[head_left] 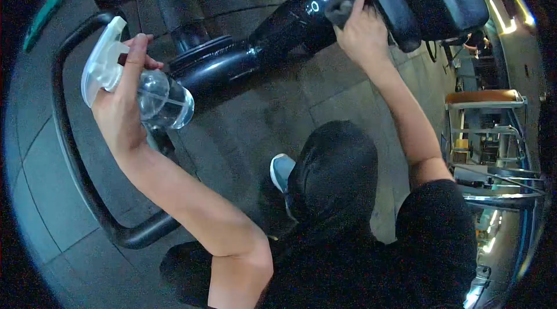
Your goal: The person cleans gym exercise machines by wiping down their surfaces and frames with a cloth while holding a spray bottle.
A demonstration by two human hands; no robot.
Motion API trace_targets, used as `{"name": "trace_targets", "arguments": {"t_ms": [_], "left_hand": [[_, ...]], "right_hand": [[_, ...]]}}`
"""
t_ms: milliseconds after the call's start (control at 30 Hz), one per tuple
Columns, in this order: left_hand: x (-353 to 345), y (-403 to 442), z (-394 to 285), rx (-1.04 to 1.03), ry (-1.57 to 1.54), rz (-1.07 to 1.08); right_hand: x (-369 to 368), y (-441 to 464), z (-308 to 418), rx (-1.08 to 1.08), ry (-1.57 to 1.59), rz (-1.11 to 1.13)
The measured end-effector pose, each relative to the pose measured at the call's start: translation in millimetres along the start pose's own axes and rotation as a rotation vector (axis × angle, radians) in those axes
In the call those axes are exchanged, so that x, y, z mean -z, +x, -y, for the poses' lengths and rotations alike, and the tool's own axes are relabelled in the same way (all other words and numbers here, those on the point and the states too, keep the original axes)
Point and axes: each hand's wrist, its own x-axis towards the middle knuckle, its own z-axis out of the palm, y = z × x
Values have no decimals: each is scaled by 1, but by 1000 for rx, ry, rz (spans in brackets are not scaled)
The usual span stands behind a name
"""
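Note:
My left hand (125, 85) is wrapped round the neck of a clear spray bottle (165, 100) with a white trigger head, tilted on its side and holding clear liquid. A dark grey cloth (341, 10) is under the fingers of my right hand (365, 30), at the upper end of a glossy black machine tube (223, 68). The right index finger is stretched along the cloth beside a black padded part (391, 4). The cloth's far side is hidden.
A curved black frame bar (78, 158) loops round the left side above the tiled floor (46, 216). My grey shoe (281, 171) shows below the tube. At the right are a rack with an orange-brown top (484, 97) and bright strip lights. A green object (43, 19) lies upper left.

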Motion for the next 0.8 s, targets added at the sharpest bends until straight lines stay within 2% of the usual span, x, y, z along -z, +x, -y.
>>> {"name": "trace_targets", "arguments": {"t_ms": [133, 200, 333, 400, 433, 567, 800], "left_hand": [[0, -1, -2, 3, -34, 1], [0, -1, 1, -8, -30, -4], [1, 3, 1, -14, 13, 7], [-2, -1, -4, -20, -5, 1], [-4, -1, -6, -28, -15, -2], [-1, -5, -8, -22, -26, 38], [14, -10, -19, -81, -53, -35]], "right_hand": [[-15, 15, -3, -48, -80, 62], [-12, 17, -4, -19, 52, 34], [-9, 20, -8, 80, -14, 78], [0, 31, -14, -57, 244, 150], [-10, 34, -18, -66, 266, 86], [-15, 38, -13, -95, 246, 102], [-19, 24, -8, -97, 126, 47]]}}
